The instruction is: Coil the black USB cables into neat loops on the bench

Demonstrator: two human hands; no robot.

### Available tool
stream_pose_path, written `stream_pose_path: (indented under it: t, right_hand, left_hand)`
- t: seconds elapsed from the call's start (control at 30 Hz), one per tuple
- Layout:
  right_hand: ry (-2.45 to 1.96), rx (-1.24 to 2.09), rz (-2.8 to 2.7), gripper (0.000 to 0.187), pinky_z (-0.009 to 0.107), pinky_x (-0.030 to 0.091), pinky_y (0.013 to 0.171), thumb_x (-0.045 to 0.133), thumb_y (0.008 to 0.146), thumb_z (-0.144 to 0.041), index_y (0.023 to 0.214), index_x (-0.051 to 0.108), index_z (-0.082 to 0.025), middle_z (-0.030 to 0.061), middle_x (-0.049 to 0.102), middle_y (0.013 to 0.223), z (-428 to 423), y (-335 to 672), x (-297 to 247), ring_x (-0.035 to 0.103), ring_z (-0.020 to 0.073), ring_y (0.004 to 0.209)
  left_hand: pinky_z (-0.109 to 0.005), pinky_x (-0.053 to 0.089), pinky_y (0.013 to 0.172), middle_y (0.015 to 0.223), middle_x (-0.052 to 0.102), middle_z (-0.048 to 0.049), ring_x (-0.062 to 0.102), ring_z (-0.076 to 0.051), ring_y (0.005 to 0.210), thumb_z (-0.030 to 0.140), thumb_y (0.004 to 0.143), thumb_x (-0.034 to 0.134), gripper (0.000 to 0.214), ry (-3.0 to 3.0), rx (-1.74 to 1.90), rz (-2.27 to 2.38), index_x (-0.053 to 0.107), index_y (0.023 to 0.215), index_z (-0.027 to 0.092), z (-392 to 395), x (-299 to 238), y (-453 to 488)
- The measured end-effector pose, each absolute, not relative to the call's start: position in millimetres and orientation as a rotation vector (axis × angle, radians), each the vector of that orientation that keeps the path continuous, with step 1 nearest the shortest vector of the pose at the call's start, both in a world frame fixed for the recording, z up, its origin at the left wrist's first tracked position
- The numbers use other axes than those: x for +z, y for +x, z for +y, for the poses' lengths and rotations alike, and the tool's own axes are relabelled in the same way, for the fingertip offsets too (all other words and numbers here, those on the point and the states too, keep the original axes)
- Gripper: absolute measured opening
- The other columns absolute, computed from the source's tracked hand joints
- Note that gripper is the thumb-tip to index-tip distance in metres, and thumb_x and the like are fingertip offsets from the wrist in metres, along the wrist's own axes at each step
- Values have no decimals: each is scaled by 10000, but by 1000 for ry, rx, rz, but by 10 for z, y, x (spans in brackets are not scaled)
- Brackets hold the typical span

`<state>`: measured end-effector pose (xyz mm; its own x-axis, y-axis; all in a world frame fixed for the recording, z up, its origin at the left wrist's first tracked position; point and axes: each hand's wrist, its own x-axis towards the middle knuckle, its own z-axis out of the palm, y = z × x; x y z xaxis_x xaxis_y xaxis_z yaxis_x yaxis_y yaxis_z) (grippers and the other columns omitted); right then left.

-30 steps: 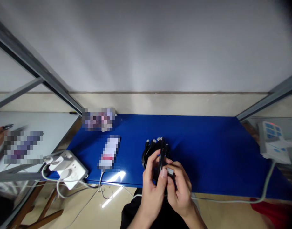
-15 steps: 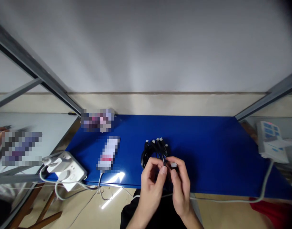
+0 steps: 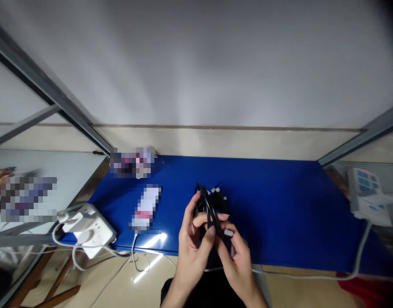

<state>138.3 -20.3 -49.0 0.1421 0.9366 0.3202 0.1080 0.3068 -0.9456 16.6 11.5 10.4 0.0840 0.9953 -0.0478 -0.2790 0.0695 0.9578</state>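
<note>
Seen from the head: left hand [image 3: 193, 239] closed around a bundle of black cables [image 3: 211, 205], lifted just above the near edge of the blue table [image 3: 279, 205]. Right hand [image 3: 237, 256] pinched with thumb and fingers on a silver plug [image 3: 229, 233] at one cable end. Farther left, a white power strip [image 3: 87, 229] at the table corner; far right, another power strip [image 3: 367, 194].
</note>
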Motion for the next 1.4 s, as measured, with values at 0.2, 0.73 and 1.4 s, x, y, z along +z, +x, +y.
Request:
stream_pose_path:
  t: [0.2,0.73,1.4]
  right_hand:
    - [-1065,790,-1291,225,287,613,904,710,1005,-168,1188,768,-286,62,784,1116,-209,1376,-465,762,228,1048]
    - [-1138,782,-1020,92,320,589,831,595,1099,-284,1139,670,-249,61,784,1011,-245,1470,-356,757,212,915]
    - [-928,1040,-736,243,339,492,785,540,1103,-395,935,621,-240,34,627,964,-252,1582,-277,599,175,801]
  left_hand:
    - [-320,588,776,856,829,-88,765,-224,779,495,993,757,335,892,1207,1021,744,1024,162,168,134,133]
    - [-312,587,863,1055,757,-72,712,-188,893,420,1049,695,340,1142,1495,1057,668,1335,240,55,7,122]
    - [-629,235,1336,1748,301,-60,309,-401,1638,704,1068,442,553,1739,1700,1542,693,1453,397,182,-120,-109]
